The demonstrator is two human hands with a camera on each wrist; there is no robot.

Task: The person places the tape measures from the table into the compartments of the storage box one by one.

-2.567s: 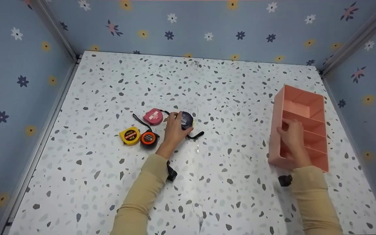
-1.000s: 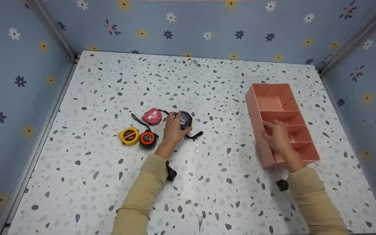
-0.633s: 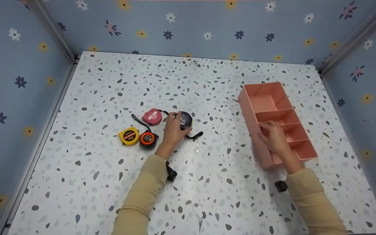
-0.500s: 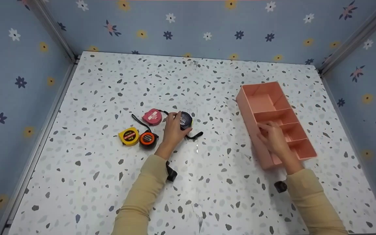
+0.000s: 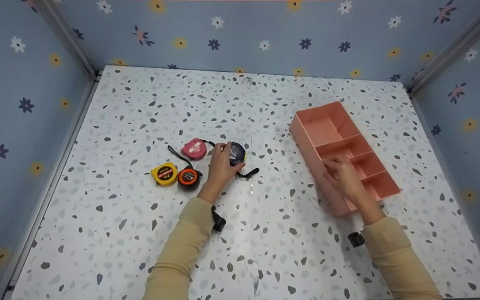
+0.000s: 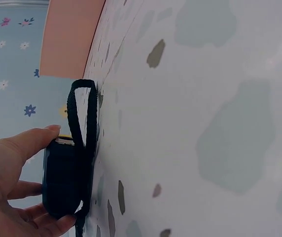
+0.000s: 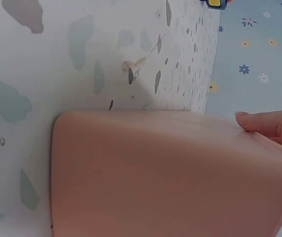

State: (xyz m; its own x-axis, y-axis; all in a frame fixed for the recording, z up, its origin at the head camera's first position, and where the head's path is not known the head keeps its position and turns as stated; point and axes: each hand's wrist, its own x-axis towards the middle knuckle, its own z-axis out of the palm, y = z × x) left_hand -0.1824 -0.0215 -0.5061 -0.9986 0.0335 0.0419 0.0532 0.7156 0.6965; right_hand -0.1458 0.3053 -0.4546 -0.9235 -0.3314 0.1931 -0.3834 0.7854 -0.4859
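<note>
My left hand [image 5: 220, 166] grips a dark navy tape measure [image 5: 237, 153] at mid-table, thumb on one side and fingers on the other. Its black wrist strap [image 6: 73, 108] loops up beside it in the left wrist view. My right hand [image 5: 347, 179] pinches the left long wall of a pink divided box [image 5: 311, 156], thumb outside and fingers over the rim. The box stands at an angle, its far end turned leftward. Its outer wall fills much of the right wrist view, where the thumb [image 7: 249, 119] lies against it.
Left of my left hand lie a pink tape measure [image 5: 194, 149], a yellow one [image 5: 165, 174] and a black-and-orange one [image 5: 188, 178]. Blue flowered panels [image 5: 240, 37] border the speckled table [image 5: 265, 250] at the back and both sides.
My right hand has drawn the pink box leftward and turned it, its far end swinging left toward the tape measures. My left hand and the navy tape measure have stayed in place.
</note>
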